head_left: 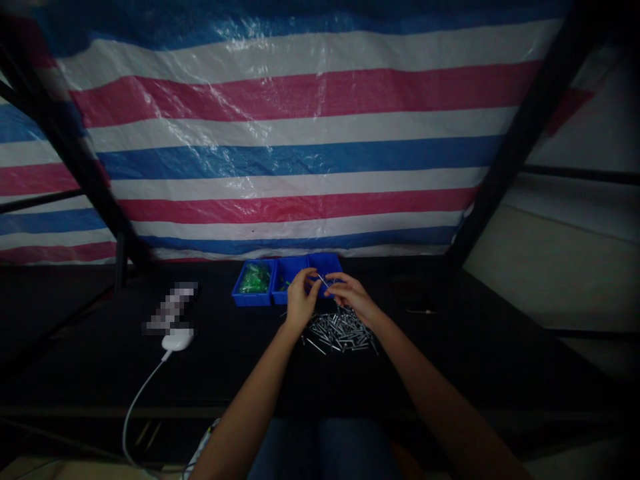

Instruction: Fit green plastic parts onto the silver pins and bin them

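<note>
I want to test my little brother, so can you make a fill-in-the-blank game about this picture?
1. The blue trays stand in a row, and there are ____ of them.
2. The stuff inside the leftmost tray is coloured ____.
3. Near the left hand and right hand, metal rods lie in a pile on a ____ table.
4. The striped sheet has pinkish-red, blue and ____ stripes.

Missing words: three; green; black; white.
</note>
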The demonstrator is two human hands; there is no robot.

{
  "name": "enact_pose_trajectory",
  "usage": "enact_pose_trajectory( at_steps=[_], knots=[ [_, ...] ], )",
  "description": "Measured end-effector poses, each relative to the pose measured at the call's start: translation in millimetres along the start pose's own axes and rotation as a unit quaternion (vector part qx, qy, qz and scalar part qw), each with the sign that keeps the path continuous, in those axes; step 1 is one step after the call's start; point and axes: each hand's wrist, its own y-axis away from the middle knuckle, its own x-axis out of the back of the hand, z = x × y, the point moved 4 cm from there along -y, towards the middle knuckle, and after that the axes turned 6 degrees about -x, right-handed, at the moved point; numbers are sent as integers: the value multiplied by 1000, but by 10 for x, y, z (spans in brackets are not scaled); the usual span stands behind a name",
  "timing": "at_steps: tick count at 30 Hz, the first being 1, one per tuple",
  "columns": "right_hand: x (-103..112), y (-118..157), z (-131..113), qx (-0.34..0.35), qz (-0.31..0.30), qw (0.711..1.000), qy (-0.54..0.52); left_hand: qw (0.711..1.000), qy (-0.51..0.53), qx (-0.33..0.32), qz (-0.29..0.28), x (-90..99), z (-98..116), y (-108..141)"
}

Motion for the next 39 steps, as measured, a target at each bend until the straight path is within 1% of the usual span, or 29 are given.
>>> enact_pose_trajectory(
  at_steps=[6,12,21,29,34,39],
  knots=[
    [-46,29,-2,-2,-24,1000,19,1000,-12,7,-5,1,-33,-9],
    [-66,14,39,-10,-44,998,41,1000,-19,8,-8,6,1,-18],
    [-46,-28,112,-10,-30,998,58,1000,-12,27,-9,16,20,-21],
    [-48,-71,170,13,-17,996,82,998,24,46,-17,10,28,-17],
    [-60,-72,175,28,-26,994,98,998,33,28,-43,-8,70,-11],
    [-48,-74,159,42,-19,994,98,999,16,-9,-48,1,166,-15]
  ],
)
